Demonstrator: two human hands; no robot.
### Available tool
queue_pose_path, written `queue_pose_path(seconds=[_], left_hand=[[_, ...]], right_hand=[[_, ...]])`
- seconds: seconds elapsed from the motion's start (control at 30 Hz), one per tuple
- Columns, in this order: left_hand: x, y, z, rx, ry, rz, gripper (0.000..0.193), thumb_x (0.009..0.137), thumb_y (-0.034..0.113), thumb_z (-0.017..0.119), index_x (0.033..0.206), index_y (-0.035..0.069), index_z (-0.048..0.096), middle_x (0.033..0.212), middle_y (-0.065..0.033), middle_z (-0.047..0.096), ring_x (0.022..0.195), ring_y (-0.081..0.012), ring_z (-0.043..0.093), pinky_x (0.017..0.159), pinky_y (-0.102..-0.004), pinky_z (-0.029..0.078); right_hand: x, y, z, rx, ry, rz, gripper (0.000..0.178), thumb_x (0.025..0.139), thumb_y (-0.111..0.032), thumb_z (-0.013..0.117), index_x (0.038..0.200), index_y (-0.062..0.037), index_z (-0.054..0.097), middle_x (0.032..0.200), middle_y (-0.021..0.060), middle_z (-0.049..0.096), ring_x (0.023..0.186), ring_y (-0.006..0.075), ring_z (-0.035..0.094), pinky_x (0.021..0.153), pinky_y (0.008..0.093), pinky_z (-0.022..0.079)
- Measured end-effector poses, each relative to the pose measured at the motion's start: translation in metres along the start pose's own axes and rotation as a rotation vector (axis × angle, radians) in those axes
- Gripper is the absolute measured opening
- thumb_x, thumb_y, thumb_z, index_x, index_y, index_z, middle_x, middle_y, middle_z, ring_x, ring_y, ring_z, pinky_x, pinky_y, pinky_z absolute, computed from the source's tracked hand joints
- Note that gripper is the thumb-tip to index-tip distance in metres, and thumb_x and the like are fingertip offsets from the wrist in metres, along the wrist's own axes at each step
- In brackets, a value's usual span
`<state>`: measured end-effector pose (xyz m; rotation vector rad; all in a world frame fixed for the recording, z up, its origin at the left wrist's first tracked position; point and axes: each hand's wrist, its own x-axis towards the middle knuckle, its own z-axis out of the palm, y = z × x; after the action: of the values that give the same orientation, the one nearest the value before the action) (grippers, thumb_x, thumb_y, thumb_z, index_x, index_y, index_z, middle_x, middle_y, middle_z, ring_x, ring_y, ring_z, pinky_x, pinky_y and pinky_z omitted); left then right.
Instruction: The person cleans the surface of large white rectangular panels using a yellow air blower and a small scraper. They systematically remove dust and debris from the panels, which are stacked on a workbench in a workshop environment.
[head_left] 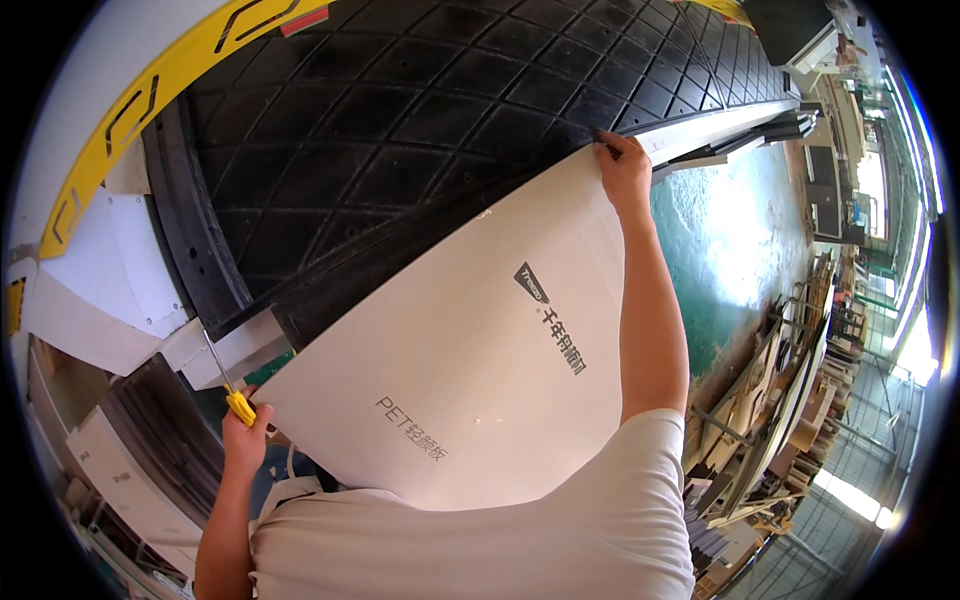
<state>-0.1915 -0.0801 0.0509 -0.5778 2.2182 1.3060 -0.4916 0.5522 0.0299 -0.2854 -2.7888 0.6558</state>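
A large pale board (450, 340) with dark printing leans between my body and the black machine bed. At the board's left corner is my left hand (246, 430), closed around a screwdriver (240, 407) with a yellow handle and a long thin metal shaft pointing up. Its thumb lies against the board's edge. My right hand (625, 172) pinches the far right corner of the board, thumb and fingers on its edge, right beside the bed. A small dark thing shows at those fingertips; I cannot make out what it is.
Ahead lies the black machine bed (420, 130) with a diamond groove pattern. A yellow-edged machine cover (120, 120) arches over its left end. Dark panels (165, 430) stand at the lower left. Racks of board offcuts (770, 400) line the right, past the green floor (715, 240).
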Motion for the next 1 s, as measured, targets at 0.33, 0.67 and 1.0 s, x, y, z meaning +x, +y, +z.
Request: queue_pose_path(seconds=[0.33, 0.67, 1.0], left_hand=[[0.000, 0.002, -0.003, 0.138, 0.003, 0.041, 0.047, 0.100, 0.024, 0.070, 0.138, -0.001, 0.058, 0.119, -0.0132, 0.069, 0.103, -0.0218, 0.066, 0.092, -0.0317, 0.052], [-0.001, 0.001, -0.004, 0.137, -0.006, -0.032, 0.045, 0.100, 0.023, 0.069, 0.137, -0.001, 0.058, 0.121, -0.0140, 0.069, 0.109, -0.0242, 0.065, 0.098, -0.0332, 0.049], [0.001, -0.005, -0.007, 0.125, -0.036, -0.081, 0.045, 0.100, 0.023, 0.069, 0.136, -0.002, 0.058, 0.123, -0.0134, 0.068, 0.110, -0.0230, 0.064, 0.099, -0.0330, 0.049]], right_hand=[[0.004, -0.004, 0.007, -0.001, 0.005, -0.199, 0.013, 0.090, -0.009, 0.071, 0.099, -0.0009, 0.077, 0.088, 0.0129, 0.065, 0.078, 0.0290, 0.068, 0.074, 0.0362, 0.053], [-0.090, -0.111, 0.024, 0.306, -0.305, -0.296, 0.005, 0.088, -0.003, 0.072, 0.093, -0.0026, 0.073, 0.086, 0.0124, 0.062, 0.080, 0.0321, 0.066, 0.072, 0.0363, 0.053], [0.016, 0.034, 0.005, -0.049, 0.089, -0.099, 0.015, 0.090, -0.012, 0.073, 0.100, -0.0025, 0.078, 0.091, 0.0156, 0.069, 0.084, 0.0324, 0.068, 0.078, 0.0392, 0.053]])
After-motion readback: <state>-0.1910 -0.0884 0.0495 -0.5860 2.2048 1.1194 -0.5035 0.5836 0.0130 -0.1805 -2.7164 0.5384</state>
